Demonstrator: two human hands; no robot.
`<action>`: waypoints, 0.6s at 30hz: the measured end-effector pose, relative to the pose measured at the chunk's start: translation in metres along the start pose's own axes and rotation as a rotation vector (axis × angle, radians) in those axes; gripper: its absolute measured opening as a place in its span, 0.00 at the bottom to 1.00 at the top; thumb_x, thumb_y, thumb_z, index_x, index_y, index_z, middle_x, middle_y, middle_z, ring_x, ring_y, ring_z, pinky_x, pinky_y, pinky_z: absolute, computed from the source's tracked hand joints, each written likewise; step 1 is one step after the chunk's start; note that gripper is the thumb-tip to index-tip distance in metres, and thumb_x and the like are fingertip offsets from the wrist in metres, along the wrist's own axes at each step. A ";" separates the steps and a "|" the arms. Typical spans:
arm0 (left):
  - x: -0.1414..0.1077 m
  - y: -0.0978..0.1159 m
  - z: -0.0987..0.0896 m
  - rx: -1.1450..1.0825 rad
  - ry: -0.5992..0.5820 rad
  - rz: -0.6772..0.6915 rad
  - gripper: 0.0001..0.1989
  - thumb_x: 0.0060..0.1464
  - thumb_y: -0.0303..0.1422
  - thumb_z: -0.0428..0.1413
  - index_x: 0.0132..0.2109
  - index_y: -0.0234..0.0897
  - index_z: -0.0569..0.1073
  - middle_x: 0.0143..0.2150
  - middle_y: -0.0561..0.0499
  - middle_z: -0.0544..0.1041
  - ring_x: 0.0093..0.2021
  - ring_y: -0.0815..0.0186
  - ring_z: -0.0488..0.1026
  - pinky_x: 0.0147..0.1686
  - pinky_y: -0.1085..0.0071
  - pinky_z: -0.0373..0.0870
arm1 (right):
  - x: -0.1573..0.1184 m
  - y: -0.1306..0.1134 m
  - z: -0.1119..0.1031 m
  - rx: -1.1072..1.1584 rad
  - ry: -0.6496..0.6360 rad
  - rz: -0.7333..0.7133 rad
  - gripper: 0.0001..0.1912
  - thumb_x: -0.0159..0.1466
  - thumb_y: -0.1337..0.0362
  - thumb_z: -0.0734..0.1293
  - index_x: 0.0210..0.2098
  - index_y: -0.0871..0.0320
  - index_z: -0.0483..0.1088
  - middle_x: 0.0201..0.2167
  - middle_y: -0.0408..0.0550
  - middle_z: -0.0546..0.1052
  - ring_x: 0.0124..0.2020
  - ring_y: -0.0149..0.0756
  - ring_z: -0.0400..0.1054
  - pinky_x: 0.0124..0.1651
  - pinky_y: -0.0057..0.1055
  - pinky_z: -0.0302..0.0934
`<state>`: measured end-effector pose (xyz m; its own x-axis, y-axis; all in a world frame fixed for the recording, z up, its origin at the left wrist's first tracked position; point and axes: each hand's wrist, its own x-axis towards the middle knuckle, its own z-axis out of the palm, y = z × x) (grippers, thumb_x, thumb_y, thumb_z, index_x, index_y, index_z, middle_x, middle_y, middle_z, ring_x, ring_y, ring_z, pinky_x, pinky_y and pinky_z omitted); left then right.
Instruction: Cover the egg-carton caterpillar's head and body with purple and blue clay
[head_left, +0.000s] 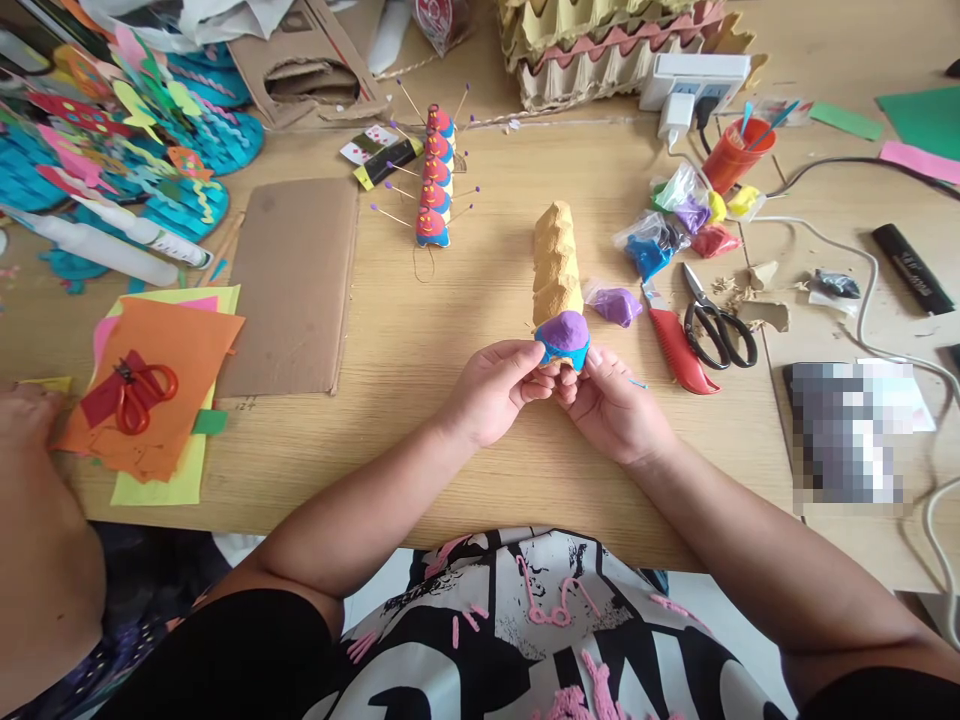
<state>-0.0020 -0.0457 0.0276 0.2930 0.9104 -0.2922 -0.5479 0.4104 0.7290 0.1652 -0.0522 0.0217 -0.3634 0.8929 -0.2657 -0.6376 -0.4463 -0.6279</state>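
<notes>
A yellow strip of egg-carton bumps (556,262) points away from me, its near end covered with purple clay (563,330) and a blue clay band (564,355) below it. My left hand (499,385) pinches the near end from the left, thumb on the blue band. On the right side, my right hand (611,395) holds the same end between thumb and fingers. Just right of the strip lies a bag of purple clay (616,304). Farther off stands a finished-looking red and blue caterpillar (435,180) with purple-tipped sticks.
Cardboard (292,285) and orange paper with red scissors (146,395) lie left, near another person's arm (45,520). Black scissors (716,325), a red cutter (679,350), clay bags (652,250) and an orange cup (735,155) are right. Egg trays (600,60) stand behind.
</notes>
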 end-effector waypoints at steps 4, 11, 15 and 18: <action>-0.001 -0.002 0.000 -0.015 0.035 0.004 0.21 0.45 0.46 0.76 0.30 0.34 0.79 0.29 0.52 0.80 0.29 0.73 0.77 0.28 0.79 0.75 | -0.001 0.000 0.000 0.023 0.001 0.011 0.14 0.56 0.55 0.84 0.31 0.55 0.81 0.27 0.40 0.81 0.29 0.23 0.73 0.36 0.17 0.71; -0.002 -0.002 0.002 0.027 -0.008 0.010 0.25 0.48 0.52 0.73 0.33 0.32 0.82 0.33 0.48 0.82 0.33 0.70 0.81 0.31 0.77 0.78 | 0.001 0.001 -0.002 0.014 0.001 -0.002 0.15 0.57 0.53 0.83 0.32 0.56 0.82 0.28 0.40 0.82 0.28 0.23 0.72 0.35 0.18 0.71; -0.001 -0.001 0.002 0.030 0.003 0.024 0.22 0.46 0.49 0.75 0.32 0.34 0.82 0.31 0.50 0.82 0.31 0.73 0.79 0.30 0.80 0.76 | 0.000 0.000 -0.001 0.014 0.009 0.002 0.15 0.56 0.54 0.84 0.32 0.56 0.81 0.28 0.40 0.82 0.28 0.23 0.72 0.36 0.18 0.72; -0.001 -0.002 0.001 0.018 0.022 0.039 0.20 0.45 0.47 0.76 0.31 0.35 0.82 0.29 0.52 0.82 0.29 0.75 0.77 0.29 0.81 0.75 | -0.001 0.000 0.000 0.008 0.005 -0.002 0.15 0.56 0.54 0.84 0.32 0.55 0.80 0.28 0.39 0.81 0.28 0.23 0.72 0.37 0.18 0.72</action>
<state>-0.0001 -0.0472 0.0272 0.2540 0.9267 -0.2771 -0.5442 0.3737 0.7511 0.1653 -0.0527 0.0221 -0.3591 0.8940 -0.2679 -0.6435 -0.4451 -0.6227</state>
